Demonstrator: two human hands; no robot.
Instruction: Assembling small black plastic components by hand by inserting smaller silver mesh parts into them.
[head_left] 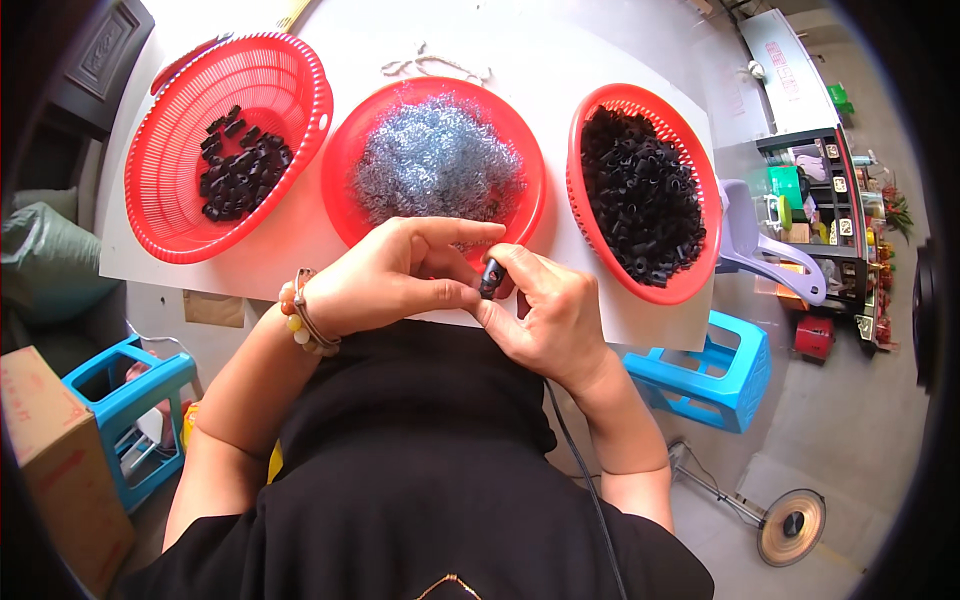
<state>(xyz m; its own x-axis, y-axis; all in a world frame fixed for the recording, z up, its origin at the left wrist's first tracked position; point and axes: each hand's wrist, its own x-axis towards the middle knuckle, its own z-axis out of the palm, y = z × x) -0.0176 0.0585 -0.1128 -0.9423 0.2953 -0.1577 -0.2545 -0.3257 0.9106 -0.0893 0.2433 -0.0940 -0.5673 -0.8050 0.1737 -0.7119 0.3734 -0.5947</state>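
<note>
In front of my body, both hands meet over the near edge of the table. My right hand point(548, 305) pinches a small black cylindrical piece point(491, 279) between thumb and fingers. From the other side my left hand point(395, 272) closes on the same piece, its thumb against it and its index finger stretched out above; its other fingers are partly hidden. Just beyond the hands sits a red basin point(345, 190) heaped with small silvery, spring-like metal parts point(440, 160).
A red basket point(165, 150) at left holds some small black pieces point(245, 180); another red basket point(715, 195) at right is fuller of black tubular pieces point(640, 195). Blue stools point(725, 385) flank the white table point(545, 60). A lilac scoop-like handle point(800, 275) juts out at right.
</note>
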